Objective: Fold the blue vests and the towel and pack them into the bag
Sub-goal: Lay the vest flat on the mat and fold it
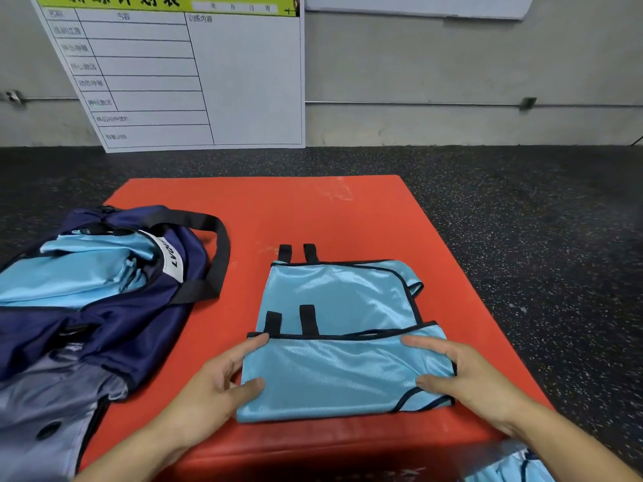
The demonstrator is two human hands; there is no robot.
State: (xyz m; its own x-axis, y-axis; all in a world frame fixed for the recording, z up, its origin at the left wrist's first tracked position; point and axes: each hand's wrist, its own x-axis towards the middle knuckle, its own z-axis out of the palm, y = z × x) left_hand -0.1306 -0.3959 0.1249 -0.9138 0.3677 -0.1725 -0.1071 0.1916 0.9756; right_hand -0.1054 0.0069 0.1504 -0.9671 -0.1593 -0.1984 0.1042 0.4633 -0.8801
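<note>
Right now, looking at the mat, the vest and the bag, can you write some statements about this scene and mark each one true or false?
1. Both hands hold the near folded part of the blue vest. True: the left hand pinches its left edge, the right hand its right edge.
2. The vest lies on a green mat. False: the mat is red.
3. The navy bag is to the left of the vest. True.
4. The bag is zipped shut. False: it is open, and light blue fabric shows inside.
5. The black straps point toward the person. False: they point toward the wall.
</note>
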